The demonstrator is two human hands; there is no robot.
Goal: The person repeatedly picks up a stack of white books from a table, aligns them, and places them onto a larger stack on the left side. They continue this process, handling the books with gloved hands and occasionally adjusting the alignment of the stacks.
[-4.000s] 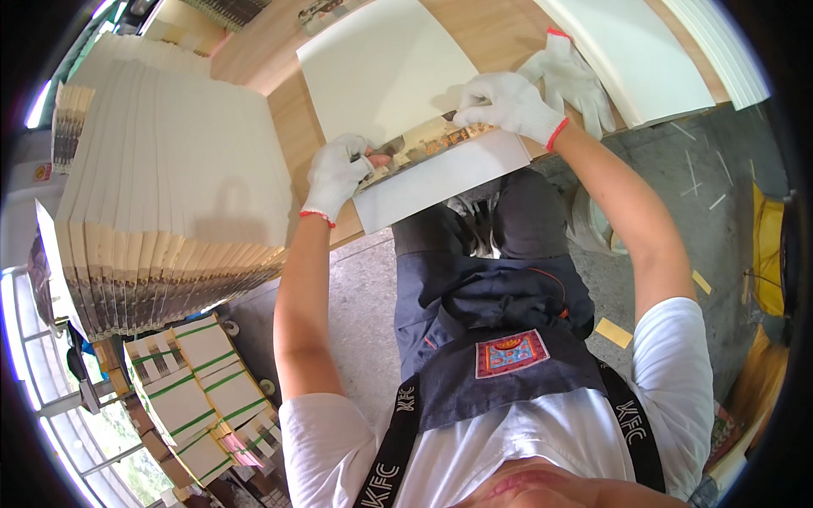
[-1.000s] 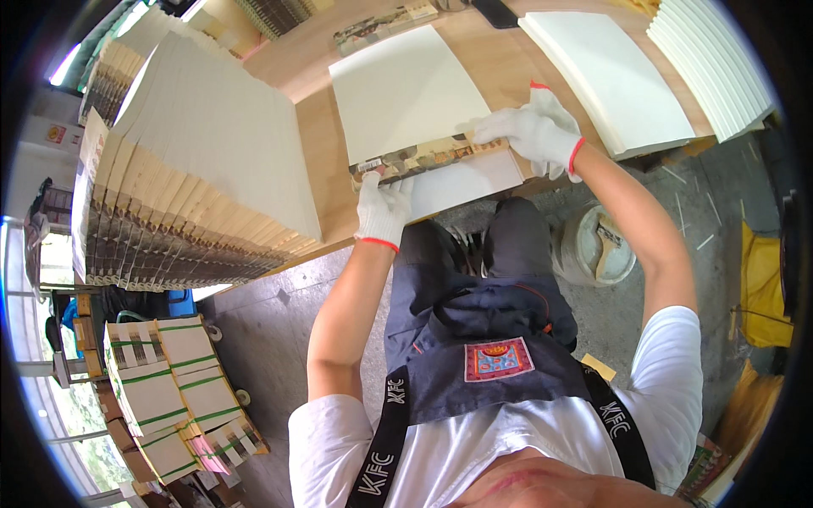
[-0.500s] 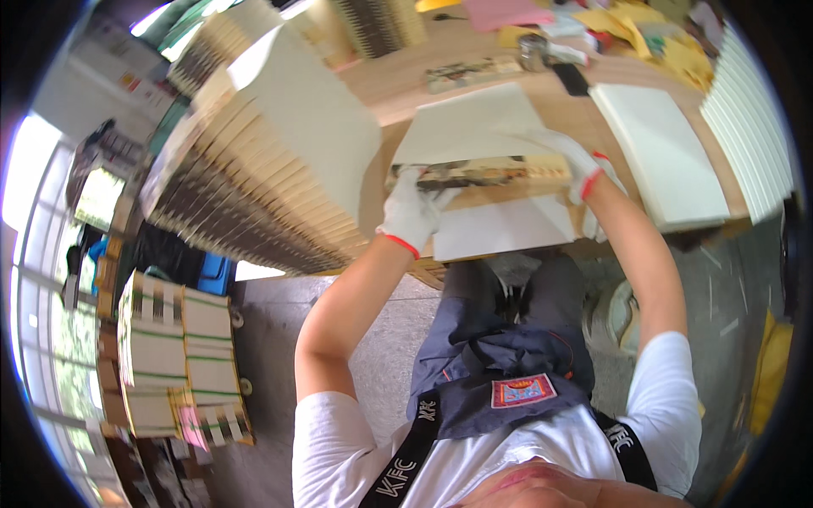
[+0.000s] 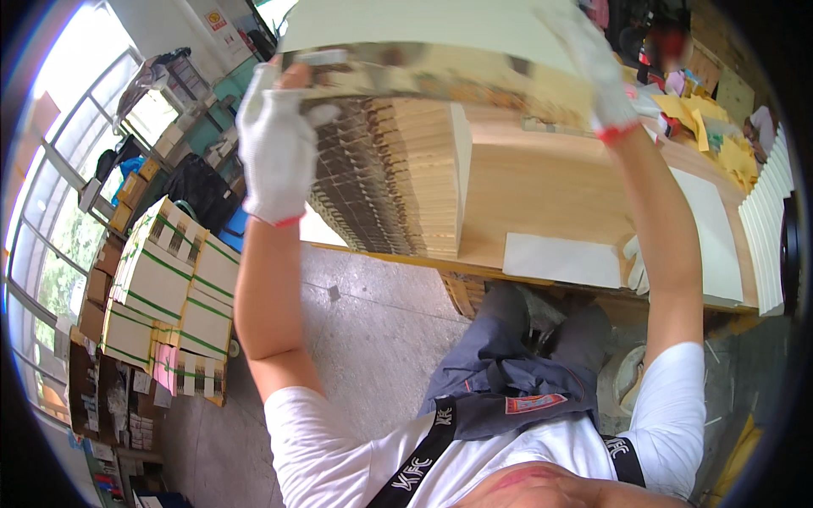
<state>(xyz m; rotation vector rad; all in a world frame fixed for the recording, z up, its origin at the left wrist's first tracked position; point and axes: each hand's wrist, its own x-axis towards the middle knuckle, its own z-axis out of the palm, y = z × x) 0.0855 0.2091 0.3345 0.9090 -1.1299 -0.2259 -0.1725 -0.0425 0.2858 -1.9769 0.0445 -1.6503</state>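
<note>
Between my two hands is a thick book (image 4: 440, 76) with a white cover and a cream spine printed with dark and coloured pictures. It is raised above the table, its spine toward me. My left hand (image 4: 278, 152), in a white glove with a red cuff, grips the left end, thumb over the spine. My right hand (image 4: 600, 80), gloved the same way, holds the right end; motion blurs its fingers. Below and behind the book rises a tall stack of similar books (image 4: 373, 178) with brown and cream spines. The book hides the stack's top.
The wooden table (image 4: 542, 199) holds a white sheet (image 4: 563, 260) and a loose white glove (image 4: 635, 264) near its front edge. White sheets (image 4: 711, 229) lie at the right, beside a ridged white stack (image 4: 766, 233). Strapped bundles (image 4: 174, 296) stand on the left.
Both hands have lifted the book off the table area in front of me and carried it up and left, above the stack. The view has shifted too.
</note>
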